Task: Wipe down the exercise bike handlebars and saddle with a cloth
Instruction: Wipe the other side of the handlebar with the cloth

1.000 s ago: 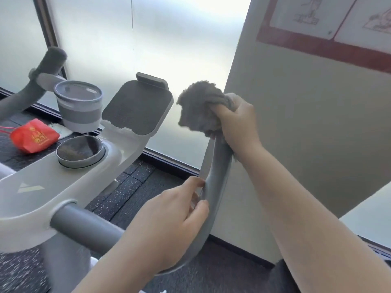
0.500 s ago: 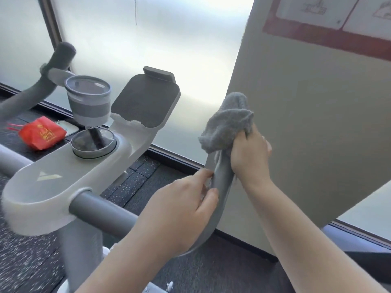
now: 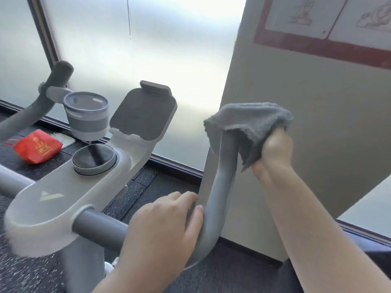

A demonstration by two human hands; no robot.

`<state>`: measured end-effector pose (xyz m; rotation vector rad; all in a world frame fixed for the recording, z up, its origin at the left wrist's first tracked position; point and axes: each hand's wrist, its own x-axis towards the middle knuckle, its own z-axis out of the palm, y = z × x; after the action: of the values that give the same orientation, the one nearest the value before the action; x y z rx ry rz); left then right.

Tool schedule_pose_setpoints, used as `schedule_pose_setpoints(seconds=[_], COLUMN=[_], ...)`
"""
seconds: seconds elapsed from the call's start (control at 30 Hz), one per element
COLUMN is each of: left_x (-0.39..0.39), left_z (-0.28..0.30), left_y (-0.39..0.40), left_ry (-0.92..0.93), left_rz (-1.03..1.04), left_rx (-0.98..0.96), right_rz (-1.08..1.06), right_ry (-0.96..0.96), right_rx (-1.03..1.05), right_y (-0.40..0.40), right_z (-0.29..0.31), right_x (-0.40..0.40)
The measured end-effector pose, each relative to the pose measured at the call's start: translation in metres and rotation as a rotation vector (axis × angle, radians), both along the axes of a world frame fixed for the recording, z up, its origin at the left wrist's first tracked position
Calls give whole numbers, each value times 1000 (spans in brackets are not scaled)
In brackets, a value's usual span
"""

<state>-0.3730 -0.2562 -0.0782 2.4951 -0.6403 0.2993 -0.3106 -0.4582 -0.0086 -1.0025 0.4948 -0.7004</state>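
The grey cloth (image 3: 247,125) is draped over the top end of the right handlebar (image 3: 218,187), bunched and covering the tip. The right hand (image 3: 275,151) is clenched on the cloth's right side, fingers curled into the fabric, holding it against the bar from the wall side. Below that hand the handlebar runs down as a grey tube, bends at the bottom and turns left into the horizontal bar. The left hand (image 3: 165,227) sits at this bend, fingers together and wrapped around the tube, fingertips touching its inner face.

Left of the left hand the horizontal bar enters the white console housing (image 3: 69,199), which carries a round dark knob (image 3: 94,159). Beyond the knob stands a grey cup (image 3: 86,117) in its holder, and just right of the cup a tilted grey tablet holder (image 3: 143,115). The left handlebar (image 3: 48,89) rises at the far left. On the dark speckled floor (image 3: 146,182) beyond the console lies a red packet (image 3: 38,149). Frosted glass panels (image 3: 169,60) fill the background, and a beige wall (image 3: 317,123) with a red-framed poster (image 3: 330,24) stands beside the right hand.
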Motion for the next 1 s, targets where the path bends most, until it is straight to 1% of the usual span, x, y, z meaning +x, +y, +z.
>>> schedule_pose_setpoints(seconds=[0.07, 0.1, 0.13, 0.2, 0.23, 0.27, 0.33, 0.37, 0.4, 0.43, 0.5, 0.53, 0.57, 0.6, 0.67, 0.7, 0.73, 0.83, 0.9, 0.93, 0.97, 1.0], left_x=[2, 3, 1, -1, -3, -4, -3, -2, -2, -4, -5, -4, -3, -2, -2, -3, -6, -11, -12, -13, -13, -12], left_z=[-9, -11, -12, -12, -8, -5, -3, -4, -2, 4, 3, -2, 0, -3, -4, -5, -3, -5, -3, -7, -10, -15], left_y=[14, 19, 23, 25, 25, 24, 23, 23, 23, 23, 24, 26, 27, 28, 27, 25, 20, 15, 15, 16, 16, 17], left_ry=[-26, -77, -119, -182, -191, -195, -146, -141, -124, -112, -143, -127, -121, -118, -153, -142, -134, -153, -109, -79, -88, -142], left_rz=[34, 29, 5, -41, -62, -61, -42, -23, -26, -37, -92, -134, -167, -194, -174, -157, -142, -91, -64, -78, -88, -85], left_rx=[90, 120, 145, 169, 192, 214, 275, 291, 282, 277, 314, 335, 379, 405, 278, 265, 271, 151, 96, 99, 88, 74], right_rz=[-113, -164, -191, -206, -178, -106, 120, 186, 201, 145, 75, 58, 40, 22, 14, 26, 33, -13, -78, -75, -41, 19], right_ry=[-6, -16, -66, -138, -106, -63, 9, 60, 109, 150, 96, 51, 61, 112, 243, 274, 277, 265, 181, 136, 114, 97], right_rx=[81, 88, 97, 50, 7, -13, -68, -141, -233, -352, -460, -512, -596, -709, -941, -985, -983, -914, -842, -837, -864, -911], right_y=[-4, -12, -19, -28, -27, -20, 3, 18, 28, 35, 46, 48, 52, 54, 57, 55, 51, 49, 56, 60, 64, 64], right_z=[-7, -6, -3, -1, -3, -8, -25, -28, -30, -29, -25, -30, -36, -45, -56, -54, -49, -33, -43, -53, -60, -65], right_x=[-5, -6, -9, -9, -10, -10, -8, -7, -3, 2, 5, 2, -8, -16, -26, -24, -17, -1, -6, -13, -23, -31])
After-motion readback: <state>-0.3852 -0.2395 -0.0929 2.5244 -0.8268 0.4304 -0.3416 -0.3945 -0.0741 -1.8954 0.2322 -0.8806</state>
